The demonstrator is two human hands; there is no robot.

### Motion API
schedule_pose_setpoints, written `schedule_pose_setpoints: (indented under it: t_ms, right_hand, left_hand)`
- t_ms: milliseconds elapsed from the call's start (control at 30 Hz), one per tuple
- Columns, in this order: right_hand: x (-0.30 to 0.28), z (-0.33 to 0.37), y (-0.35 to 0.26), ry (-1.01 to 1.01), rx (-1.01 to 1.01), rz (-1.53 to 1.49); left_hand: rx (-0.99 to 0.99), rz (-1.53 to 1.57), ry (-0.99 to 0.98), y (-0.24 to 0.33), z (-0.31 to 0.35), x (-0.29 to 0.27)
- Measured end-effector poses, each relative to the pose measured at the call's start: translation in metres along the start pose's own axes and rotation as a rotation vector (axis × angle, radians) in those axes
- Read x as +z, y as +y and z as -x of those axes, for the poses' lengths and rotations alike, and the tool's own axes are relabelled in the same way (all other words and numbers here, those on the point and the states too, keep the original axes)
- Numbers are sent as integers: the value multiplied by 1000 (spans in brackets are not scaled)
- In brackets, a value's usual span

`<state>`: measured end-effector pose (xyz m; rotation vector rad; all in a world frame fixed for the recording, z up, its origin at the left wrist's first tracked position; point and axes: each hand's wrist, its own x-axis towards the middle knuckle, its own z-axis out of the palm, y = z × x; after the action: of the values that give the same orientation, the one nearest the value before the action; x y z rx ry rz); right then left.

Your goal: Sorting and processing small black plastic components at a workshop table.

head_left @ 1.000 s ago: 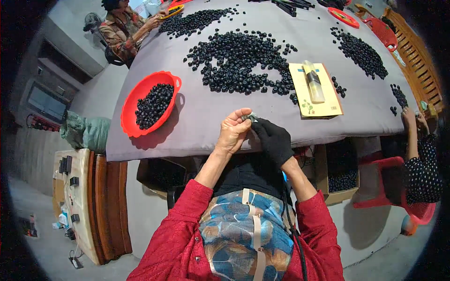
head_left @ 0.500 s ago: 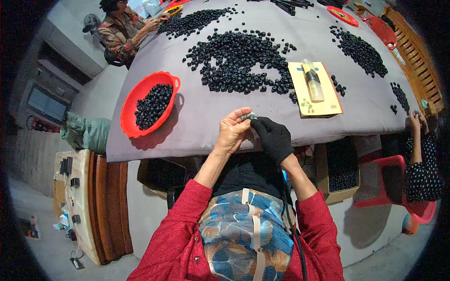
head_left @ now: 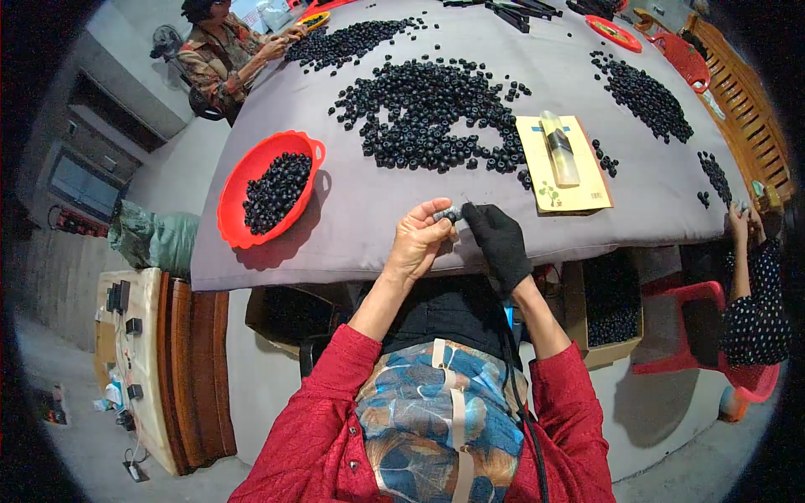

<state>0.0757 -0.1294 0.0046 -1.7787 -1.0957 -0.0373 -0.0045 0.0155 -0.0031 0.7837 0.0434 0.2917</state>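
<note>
My bare left hand pinches a small dark round piece with a grey ridged part between thumb and fingers, just above the table's near edge. Beside it, my right hand wears a black knit glove, its fingers closed. A thin pointed sliver shows at the gloved fingertips; what it belongs to cannot be made out. Beyond my hands spreads a wide pile of small black bead-like pieces. To the left, a red plastic basket holds more of them.
A yellow booklet lies right of the pile with a clear tube on it. More black pieces lie at far right. Other people sit at the left and right. An open carton stands below the table's edge.
My gloved right hand has drawn slightly away to the right of my left fingertips, so the small dark piece shows more plainly. My left hand stays nearly in place.
</note>
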Motion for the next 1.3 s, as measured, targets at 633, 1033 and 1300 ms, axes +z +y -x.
schedule_pose_setpoints:
  t_ms: [633,1033,1300]
  right_hand:
    - [1,-3,-3,-8,-159,326]
    - [-4,8,-26,-38,2,-9]
    - [-3,6,-43,-80,209,-55]
  left_hand:
    - [-84,-26,-30,1,1,3]
    - [-21,89,30,0,2,1]
    - [-5,76,23,-1,3,-3]
